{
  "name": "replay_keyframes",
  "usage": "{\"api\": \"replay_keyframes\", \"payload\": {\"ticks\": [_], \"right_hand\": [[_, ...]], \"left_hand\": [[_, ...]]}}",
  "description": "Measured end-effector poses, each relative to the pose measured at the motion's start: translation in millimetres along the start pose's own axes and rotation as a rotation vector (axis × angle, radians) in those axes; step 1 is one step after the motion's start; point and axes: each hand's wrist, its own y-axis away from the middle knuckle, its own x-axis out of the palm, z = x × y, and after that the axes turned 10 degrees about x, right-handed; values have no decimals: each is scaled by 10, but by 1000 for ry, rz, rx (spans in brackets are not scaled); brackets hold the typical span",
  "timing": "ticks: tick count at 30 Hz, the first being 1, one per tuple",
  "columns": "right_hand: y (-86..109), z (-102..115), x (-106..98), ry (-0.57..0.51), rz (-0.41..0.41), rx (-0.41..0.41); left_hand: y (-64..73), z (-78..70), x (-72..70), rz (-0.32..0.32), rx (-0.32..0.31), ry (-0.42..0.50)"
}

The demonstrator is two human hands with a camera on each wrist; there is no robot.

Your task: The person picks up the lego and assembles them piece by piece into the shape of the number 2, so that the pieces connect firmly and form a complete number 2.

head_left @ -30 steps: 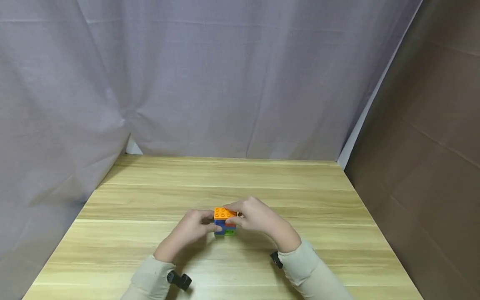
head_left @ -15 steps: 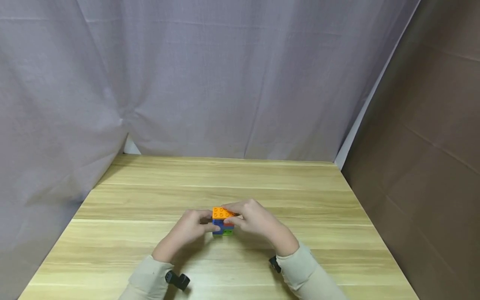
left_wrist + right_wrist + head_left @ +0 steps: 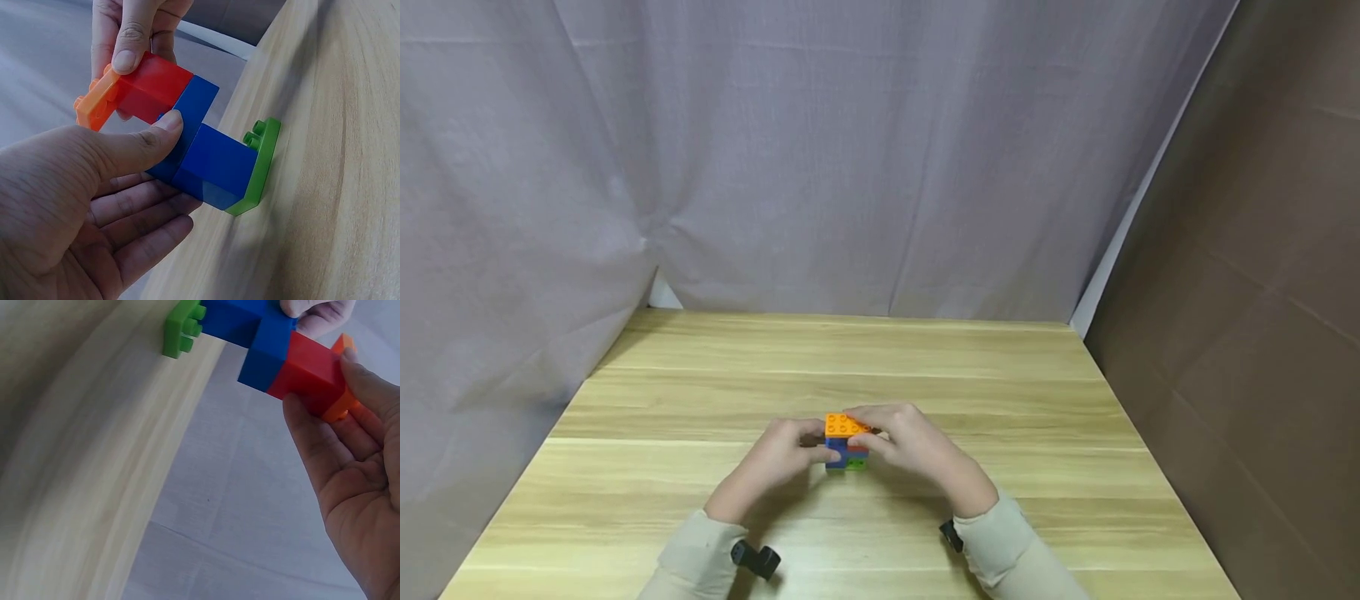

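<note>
A small tower of toy building blocks stands on the table, held from both sides. At its base is a green plate (image 3: 265,165) with bare studs showing. Above that come a lower blue block (image 3: 219,161), a second blue block (image 3: 199,100), a red block (image 3: 307,370) and, on top, an orange plate (image 3: 839,425). My left hand (image 3: 784,450) grips the blue blocks, thumb on the near side and fingers behind. From the right, my right hand (image 3: 917,442) pinches the red block and the orange plate between thumb and fingers.
The wooden table (image 3: 820,358) runs back to a grey curtain (image 3: 790,167), with a brown cloth (image 3: 1247,250) along the right. Small black devices sit at both cuffs, one at the left wrist (image 3: 756,559).
The right hand's knuckles have dipped very slightly over the tower. Both holds stay the same, and the whole view has shifted a little.
</note>
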Motion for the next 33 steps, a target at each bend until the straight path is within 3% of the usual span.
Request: {"api": "replay_keyframes", "payload": {"ticks": [9,17,22,33], "right_hand": [[28,-79,108,-94,-85,-64],[94,-186,96,-278,45,121],[118,-243,39,-355,59,223],[81,-289,29,-403,63,242]], "left_hand": [[10,14,-18,-5,9,-5],[25,72,-26,8,-4,100],[50,132,-62,-31,-8,173],[69,151,-90,-34,21,218]]}}
